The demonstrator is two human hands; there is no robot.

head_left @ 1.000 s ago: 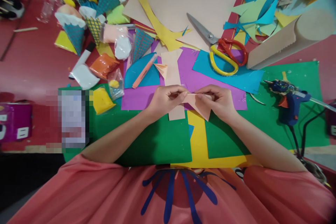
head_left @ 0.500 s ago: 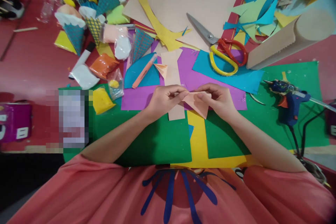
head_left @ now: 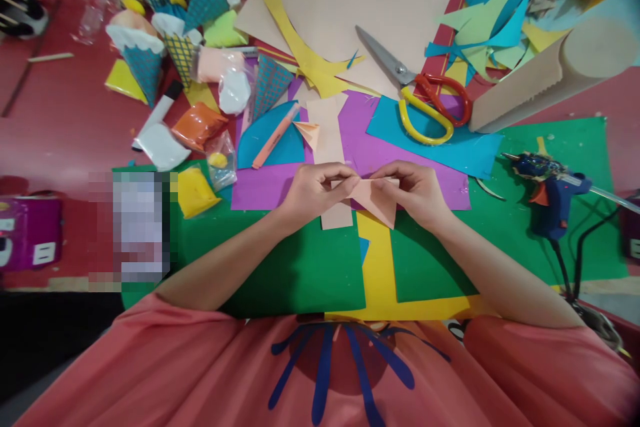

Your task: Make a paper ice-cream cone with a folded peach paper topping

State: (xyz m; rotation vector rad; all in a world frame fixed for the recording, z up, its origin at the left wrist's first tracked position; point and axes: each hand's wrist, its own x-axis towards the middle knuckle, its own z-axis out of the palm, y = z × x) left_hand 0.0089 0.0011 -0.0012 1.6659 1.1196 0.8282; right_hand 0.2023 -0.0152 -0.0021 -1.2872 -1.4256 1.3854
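Observation:
Between my two hands is a small peach piece of paper (head_left: 380, 203), its upper edge folded and a pointed corner hanging down. My left hand (head_left: 320, 188) pinches its left end between thumb and fingers. At the other end my right hand (head_left: 413, 187) pinches it too, thumb pressed on the front. Under the hands lies a peach paper strip (head_left: 325, 127) on purple sheets (head_left: 363, 127). A small pleated peach paper fan (head_left: 307, 133) and an orange marker (head_left: 275, 137) lie just beyond my left hand.
Scissors (head_left: 400, 73) with red and yellow handles lie ahead. At right rest a blue glue gun (head_left: 555, 197) and a large paper roll (head_left: 525, 90). Clay packets (head_left: 197, 125) and several decorated paper cones (head_left: 143, 67) stand at left. A green sheet (head_left: 300, 267) covers the near table.
The folded upper edge of the peach paper now lies flatter, with less of the flap showing. My hands stay nearly in the same place, still pinching it.

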